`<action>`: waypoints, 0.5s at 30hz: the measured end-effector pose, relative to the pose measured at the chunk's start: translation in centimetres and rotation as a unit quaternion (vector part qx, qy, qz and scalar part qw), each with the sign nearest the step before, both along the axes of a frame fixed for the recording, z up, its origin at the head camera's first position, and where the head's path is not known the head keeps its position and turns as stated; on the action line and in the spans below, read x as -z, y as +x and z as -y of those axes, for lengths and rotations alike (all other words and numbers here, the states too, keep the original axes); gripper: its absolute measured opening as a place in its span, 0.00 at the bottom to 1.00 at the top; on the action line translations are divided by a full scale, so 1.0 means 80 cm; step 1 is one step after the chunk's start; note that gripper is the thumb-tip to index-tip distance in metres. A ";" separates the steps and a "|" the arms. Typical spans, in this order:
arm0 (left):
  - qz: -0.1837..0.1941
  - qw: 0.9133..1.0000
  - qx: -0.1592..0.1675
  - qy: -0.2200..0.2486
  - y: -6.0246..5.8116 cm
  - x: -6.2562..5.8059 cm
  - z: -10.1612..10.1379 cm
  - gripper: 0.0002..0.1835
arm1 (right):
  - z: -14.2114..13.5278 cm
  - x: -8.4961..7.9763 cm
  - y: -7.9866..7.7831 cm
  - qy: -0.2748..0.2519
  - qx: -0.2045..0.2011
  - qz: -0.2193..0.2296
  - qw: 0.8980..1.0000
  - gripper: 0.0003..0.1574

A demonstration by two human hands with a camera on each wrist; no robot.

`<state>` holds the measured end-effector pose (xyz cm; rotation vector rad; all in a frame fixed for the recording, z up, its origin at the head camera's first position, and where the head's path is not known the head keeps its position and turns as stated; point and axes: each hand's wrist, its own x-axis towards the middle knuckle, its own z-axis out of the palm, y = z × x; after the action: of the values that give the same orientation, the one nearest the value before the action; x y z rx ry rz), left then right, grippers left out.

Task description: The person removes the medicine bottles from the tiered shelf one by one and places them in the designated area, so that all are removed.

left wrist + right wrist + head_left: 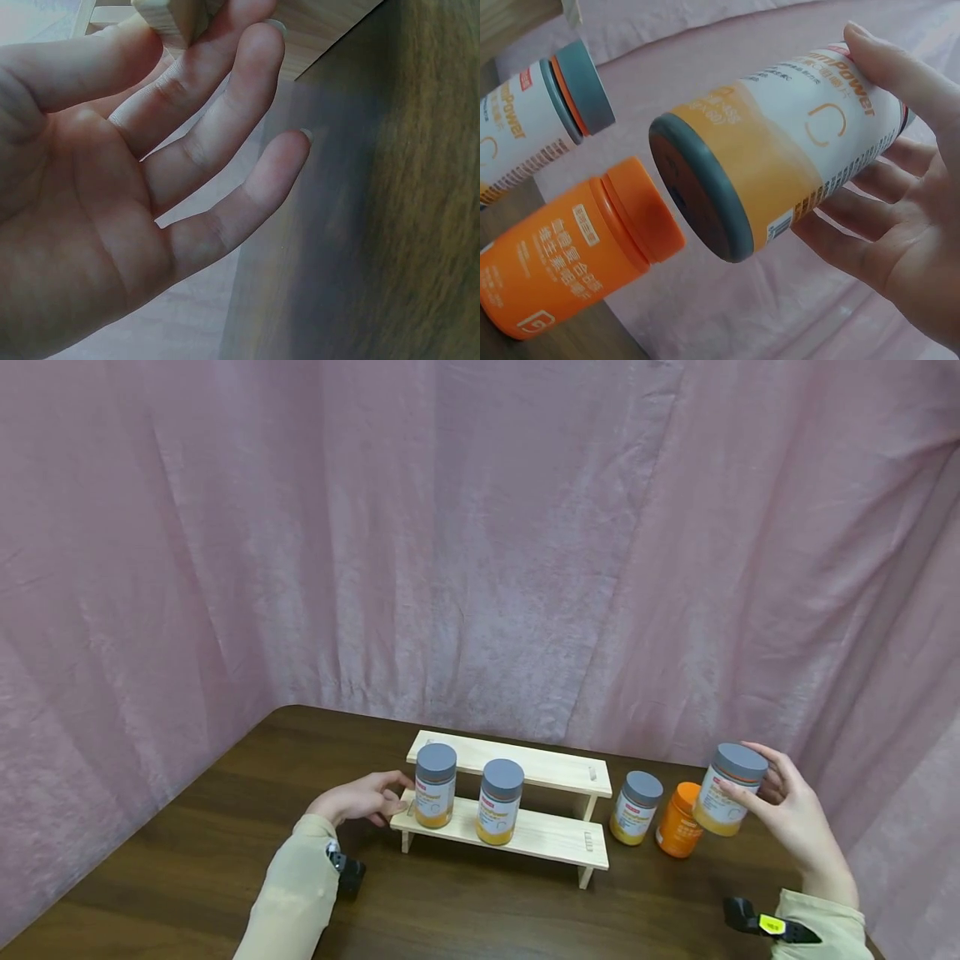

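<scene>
My right hand [795, 814] grips a grey-lidded vitamin jar [720, 803] with a white and yellow label, thumb on the near side. The jar is raised off the table, and its dark base shows in the right wrist view. Just left of it stands an orange bottle [678, 827]. At the left end of a two-step wooden rack [551, 837], my left hand [360, 797] pinches the lower board between thumb and index finger; its other fingers spread loosely in the left wrist view. Two matching jars, a left one [435, 787] and a right one [500, 803], stand on the lower step.
Another grey-lidded jar [636, 810] stands on the brown wooden table [450, 910], between the rack and the orange bottle. The rack's upper step [525, 762] lies behind the two jars. A pink curtain [480, 543] hangs along the table's back edge.
</scene>
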<state>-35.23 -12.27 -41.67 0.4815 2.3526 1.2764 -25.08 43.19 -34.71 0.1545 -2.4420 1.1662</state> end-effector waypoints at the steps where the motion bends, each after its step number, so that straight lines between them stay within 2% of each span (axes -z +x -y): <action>1: 0.000 1.000 0.001 0.001 0.000 0.000 0.000 0.23 | -0.002 0.001 0.000 -0.005 0.006 0.001 1.000 0.43; 4: 0.000 1.000 -0.002 0.001 -0.001 0.000 -0.001 0.23 | -0.009 0.002 0.002 -0.038 0.026 0.005 0.999 0.44; 9: 0.001 1.000 -0.006 -0.003 -0.004 -0.001 -0.001 0.23 | -0.017 0.007 0.002 -0.149 0.048 -0.015 0.988 0.40; 11: 0.003 1.000 -0.007 -0.004 -0.004 -0.001 -0.001 0.22 | -0.019 0.011 0.003 -0.160 0.061 -0.021 0.985 0.38; 15: 0.009 1.000 -0.006 0.001 -0.003 0.004 0.000 0.23 | -0.025 0.018 0.004 -0.120 0.092 -0.007 0.988 0.36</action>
<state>-35.48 -12.29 -41.97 0.4558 2.3423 1.2832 -24.79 45.19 -36.13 -0.1321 -2.2272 1.3548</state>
